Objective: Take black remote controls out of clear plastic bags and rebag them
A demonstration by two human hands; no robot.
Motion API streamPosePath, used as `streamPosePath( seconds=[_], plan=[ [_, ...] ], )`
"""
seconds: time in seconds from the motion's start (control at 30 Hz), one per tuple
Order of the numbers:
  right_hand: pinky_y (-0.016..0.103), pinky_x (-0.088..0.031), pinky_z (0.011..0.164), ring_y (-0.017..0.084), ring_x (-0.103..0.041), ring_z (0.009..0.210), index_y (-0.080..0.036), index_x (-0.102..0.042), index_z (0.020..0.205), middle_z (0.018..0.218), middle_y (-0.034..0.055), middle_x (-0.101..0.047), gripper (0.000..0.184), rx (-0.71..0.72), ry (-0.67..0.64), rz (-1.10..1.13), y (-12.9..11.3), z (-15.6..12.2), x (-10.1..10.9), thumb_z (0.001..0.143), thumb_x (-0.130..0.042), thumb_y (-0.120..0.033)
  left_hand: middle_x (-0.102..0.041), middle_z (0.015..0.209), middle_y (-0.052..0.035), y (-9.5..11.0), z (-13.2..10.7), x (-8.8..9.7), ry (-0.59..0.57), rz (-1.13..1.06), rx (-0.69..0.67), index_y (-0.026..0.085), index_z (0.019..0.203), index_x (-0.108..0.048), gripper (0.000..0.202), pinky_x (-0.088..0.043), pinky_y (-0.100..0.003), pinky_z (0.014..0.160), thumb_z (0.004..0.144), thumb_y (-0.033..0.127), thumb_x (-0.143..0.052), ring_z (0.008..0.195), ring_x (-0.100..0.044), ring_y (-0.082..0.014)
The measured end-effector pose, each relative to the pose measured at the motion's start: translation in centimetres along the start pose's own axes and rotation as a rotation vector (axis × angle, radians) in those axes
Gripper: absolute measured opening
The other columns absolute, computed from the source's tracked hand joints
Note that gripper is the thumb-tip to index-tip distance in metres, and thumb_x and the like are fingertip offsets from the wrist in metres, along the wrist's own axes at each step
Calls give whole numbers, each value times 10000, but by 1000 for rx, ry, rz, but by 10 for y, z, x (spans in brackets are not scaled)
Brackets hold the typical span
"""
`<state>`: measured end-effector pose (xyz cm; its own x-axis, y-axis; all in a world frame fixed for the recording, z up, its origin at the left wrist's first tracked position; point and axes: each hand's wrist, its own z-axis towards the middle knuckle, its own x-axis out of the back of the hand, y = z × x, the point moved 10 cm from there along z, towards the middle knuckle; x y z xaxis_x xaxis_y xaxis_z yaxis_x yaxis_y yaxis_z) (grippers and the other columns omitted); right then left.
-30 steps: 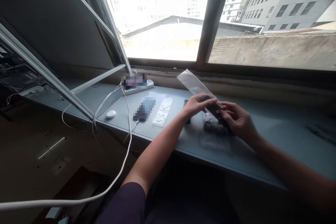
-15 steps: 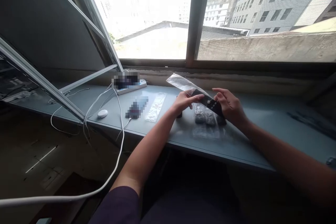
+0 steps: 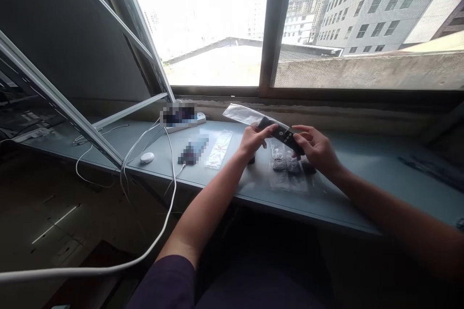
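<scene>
A black remote control (image 3: 282,133) with pale buttons is held above the table, tilted down to the right. Around its upper left end sits a clear plastic sleeve (image 3: 241,114), whose loose end sticks out past my left hand (image 3: 254,138). That hand grips the remote and sleeve, thumb on top. At the lower right end, my right hand (image 3: 314,147) pinches the remote between thumb and fingers. Below the remote, dark lumpy items in clear plastic bags (image 3: 290,166) lie on the table. A small dark object (image 3: 251,160) stands partly hidden behind my left wrist.
A flat clear packet (image 3: 219,149) and a blurred-out device (image 3: 193,149) with a cable lie to the left. Further left are a round white object (image 3: 147,158), a power strip (image 3: 201,118) and a hanging white cable (image 3: 170,203). A metal frame (image 3: 72,111) leans across the table's left side.
My right hand has shifted its grip on the remote's lower end, its fingers now closer together. The remote sits slightly further up and left. The view has shifted a little.
</scene>
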<state>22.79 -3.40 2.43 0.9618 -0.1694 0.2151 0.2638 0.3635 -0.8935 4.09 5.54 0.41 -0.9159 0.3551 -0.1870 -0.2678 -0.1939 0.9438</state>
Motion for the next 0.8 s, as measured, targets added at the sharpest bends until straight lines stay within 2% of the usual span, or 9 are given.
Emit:
streamPosePath(
  seconds=[0.13, 0.23, 0.33, 0.47, 0.53, 0.6, 0.67, 0.73, 0.8],
  plan=[
    [320, -560, 466, 188, -673, 532, -235, -766, 1236, 772, 3, -750, 496, -33, 48, 72, 4, 5, 11, 932, -880, -609, -838, 1066, -126, -4, 3, 16, 156, -95, 37, 178, 997, -812, 447, -461, -236, 565, 795, 537, -985, 990, -812, -261],
    [297, -500, 416, 167, -604, 482, -221, -828, 1142, 655, -8, -707, 455, -47, 83, 97, 13, 10, 20, 904, -917, -598, -840, 1101, -132, -9, 3, 14, 163, -144, 63, 177, 1032, -816, 466, -554, -260, 676, 789, 530, -998, 1049, -815, -275],
    [310, -539, 418, 172, -596, 469, -224, -861, 1141, 613, -12, -703, 463, -63, 110, 132, 18, 12, 22, 863, -957, -582, -834, 1133, -147, -14, 2, 5, 119, -158, 83, 165, 1058, -813, 495, -619, -325, 816, 767, 511, -1018, 1105, -798, -294],
    [365, -709, 573, 197, -737, 595, -227, -889, 1141, 847, 41, -831, 485, -103, 110, 202, 16, 7, 14, 809, -1010, -559, -823, 1141, -157, -17, -1, -16, -42, -160, 141, 157, 1060, -826, 466, -619, -425, 960, 772, 467, -1021, 1164, -765, -318],
    [383, -746, 630, 204, -770, 637, -227, -895, 1163, 912, 54, -850, 498, -114, 91, 214, 13, 4, 10, 810, -1014, -558, -821, 1131, -154, -15, -3, -22, -122, -155, 159, 158, 1048, -833, 441, -602, -454, 1001, 787, 462, -1016, 1177, -749, -326],
    [391, -762, 660, 209, -783, 649, -227, -895, 1187, 915, 58, -853, 507, -116, 81, 221, 11, 2, 9, 818, -1012, -554, -821, 1122, -149, -10, -2, -20, -133, -136, 144, 166, 1026, -835, 431, -596, -447, 987, 807, 496, -1004, 1187, -733, -332],
    [394, -768, 662, 217, -791, 646, -223, -891, 1190, 890, 61, -850, 507, -110, 91, 229, 10, 2, 13, 823, -1011, -552, -821, 1135, -142, -5, 2, -9, -69, -135, 115, 183, 1024, -834, 449, -603, -405, 916, 830, 563, -976, 1175, -729, -322],
    [395, -769, 647, 227, -794, 631, -217, -885, 1182, 840, 60, -840, 512, -106, 109, 231, 11, 3, 18, 820, -1013, -555, -819, 1152, -126, 0, 6, 6, 45, -164, 81, 207, 1075, -837, 473, -603, -352, 837, 847, 607, -946, 1144, -736, -297],
    [396, -769, 637, 236, -794, 614, -212, -880, 1179, 787, 55, -826, 531, -106, 112, 224, 13, 4, 19, 812, -1017, -570, -817, 1162, -100, 3, 8, 20, 158, -200, 38, 237, 1168, -841, 478, -603, -314, 798, 854, 582, -944, 1126, -745, -274]
  ],
)
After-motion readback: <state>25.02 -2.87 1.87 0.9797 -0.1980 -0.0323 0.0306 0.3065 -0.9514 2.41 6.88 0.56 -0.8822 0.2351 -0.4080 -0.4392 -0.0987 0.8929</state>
